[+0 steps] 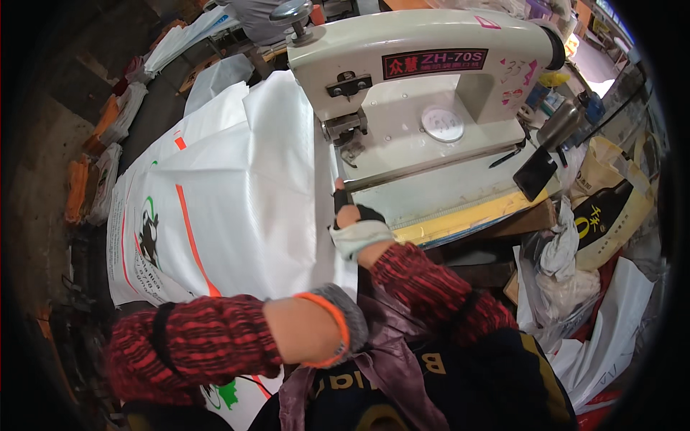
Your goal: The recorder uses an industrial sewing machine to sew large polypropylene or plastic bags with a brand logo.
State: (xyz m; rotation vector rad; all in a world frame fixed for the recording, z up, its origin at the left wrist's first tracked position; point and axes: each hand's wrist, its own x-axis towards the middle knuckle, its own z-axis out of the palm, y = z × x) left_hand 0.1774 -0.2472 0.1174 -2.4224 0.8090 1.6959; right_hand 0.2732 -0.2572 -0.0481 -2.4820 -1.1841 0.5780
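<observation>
A large white woven sack (266, 172) with red stripes and a printed animal figure is spread along the left side of a cream sewing machine (424, 50). Its right edge runs beside the machine's presser and needle area (347, 133). My right hand (352, 219), in a dark fingerless glove with a pale cuff, is closed at that edge, just below the needle area, one finger pointing away from me. My left hand (350, 316) shows only its grey glove with an orange band at the wrist, near the sack's near right corner; its fingers are hidden.
A round white disc (442, 125) sits on the machine bed. A black phone-like slab (535, 173) and a dark pen (505, 158) lie on the table at right. Bags (611, 194) and plastic wrap crowd the right. Folded sacks (108, 165) are stacked far left.
</observation>
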